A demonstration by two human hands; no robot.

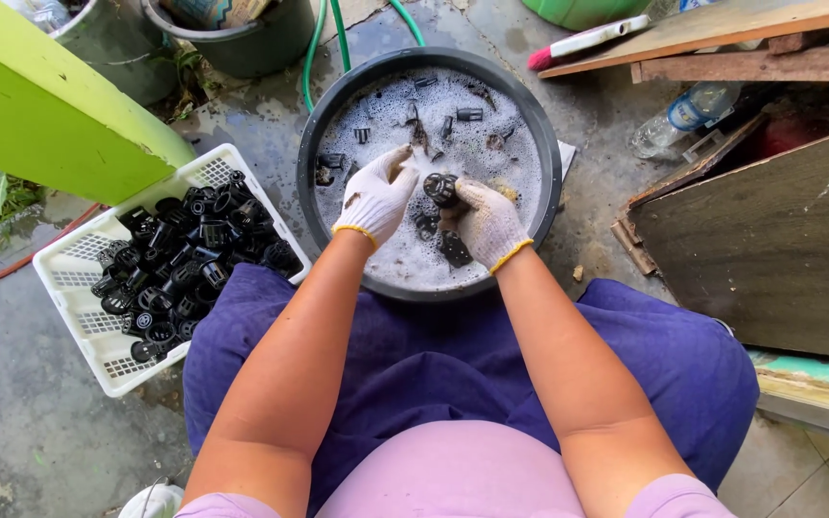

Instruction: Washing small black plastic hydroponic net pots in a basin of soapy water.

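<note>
Washing: a seated person in white work gloves bends over a dark round basin (311, 144) of foamy water set on the wet floor (11, 422).
Head view, right hand: the right hand (487, 223) is clenched around a small black slotted cup (439, 188), held just above the suds near the basin's middle.
Head view, left hand: the left hand (377, 195) is loosely curled, fingers just beside the cup; whether it grips anything cannot be told.
Key relation: the cup lies between the two hands, its open mouth tilted up toward the camera; the right hand is the nearer.
Around: more black cups (434, 115) float in the foam; a white basket (74, 273) of them sits by the person's left knee.
</note>
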